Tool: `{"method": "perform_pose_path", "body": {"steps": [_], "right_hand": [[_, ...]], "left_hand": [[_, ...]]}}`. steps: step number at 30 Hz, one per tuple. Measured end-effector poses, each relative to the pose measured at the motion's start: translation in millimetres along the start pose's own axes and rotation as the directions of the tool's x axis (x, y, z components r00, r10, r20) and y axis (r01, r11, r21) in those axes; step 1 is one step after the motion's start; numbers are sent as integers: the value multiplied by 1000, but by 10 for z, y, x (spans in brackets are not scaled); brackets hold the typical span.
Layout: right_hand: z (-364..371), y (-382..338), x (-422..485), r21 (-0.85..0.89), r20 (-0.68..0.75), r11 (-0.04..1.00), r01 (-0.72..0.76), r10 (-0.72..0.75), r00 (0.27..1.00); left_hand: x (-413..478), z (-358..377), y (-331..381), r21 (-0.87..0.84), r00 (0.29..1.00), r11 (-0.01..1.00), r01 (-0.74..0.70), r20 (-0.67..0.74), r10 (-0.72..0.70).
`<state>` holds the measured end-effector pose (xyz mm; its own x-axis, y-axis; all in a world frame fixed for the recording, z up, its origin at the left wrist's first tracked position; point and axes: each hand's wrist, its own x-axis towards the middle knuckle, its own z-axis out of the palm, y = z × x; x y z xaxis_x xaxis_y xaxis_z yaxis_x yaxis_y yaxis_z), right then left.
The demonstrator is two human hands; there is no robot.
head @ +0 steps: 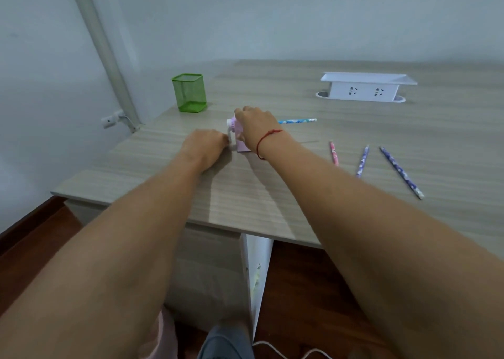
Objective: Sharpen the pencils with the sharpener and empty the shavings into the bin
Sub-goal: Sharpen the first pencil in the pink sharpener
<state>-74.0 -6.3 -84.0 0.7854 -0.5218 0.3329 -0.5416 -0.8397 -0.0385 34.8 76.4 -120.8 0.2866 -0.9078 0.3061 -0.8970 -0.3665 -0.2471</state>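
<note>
A small pink crank sharpener [241, 143] stands on the wooden desk [272, 184]. My right hand [256, 124] lies over its top and grips it. My left hand [205, 146] is closed on the white crank handle [231, 139] at the sharpener's left side. A light-blue patterned pencil [297, 120] sticks out to the right from behind my right hand, level with the sharpener; its tip is hidden. Three more pencils lie loose on the desk to the right: a pink one [334, 153], a purple one [362, 161] and a longer purple one [401, 171].
A green mesh pen pot [189, 92] stands at the desk's back left corner. A white socket box [365, 87] sits at the back right. The desk's front edge runs just below my forearms, with dark wooden floor beneath. No bin is visible.
</note>
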Motion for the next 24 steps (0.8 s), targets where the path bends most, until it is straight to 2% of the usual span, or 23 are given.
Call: {"method": "perform_pose_path", "body": {"steps": [2,5,7,12,18,22,24], "right_hand": [[16,14,6,-15,-14,1000,12,-12,1000],[44,19,21,-23,-19,999,25,-26,999],[50,19,28,-10,-29,1000,13,-13,1000],[60,23,13,4,-50,1000,0,0,999],[29,7,49,23,13,999,-29,29,1000],[-17,4,63,-3,21,1000,-28,29,999],[-30,4,56,-3,40,1000,-23,23,999]], "left_hand": [[86,-7,3,66,1000,998,8,-9,-8],[267,-67,-80,22,995,996,84,-55,-82],[398,-119,-159,20,993,998,54,-109,-51],[398,-70,-200,-74,994,997,37,-101,-45],[392,-231,-223,-98,980,995,17,-198,-36],[78,-327,-141,-127,949,991,-47,-317,4],[-131,-280,-39,-183,954,982,-37,-298,-20]]}}
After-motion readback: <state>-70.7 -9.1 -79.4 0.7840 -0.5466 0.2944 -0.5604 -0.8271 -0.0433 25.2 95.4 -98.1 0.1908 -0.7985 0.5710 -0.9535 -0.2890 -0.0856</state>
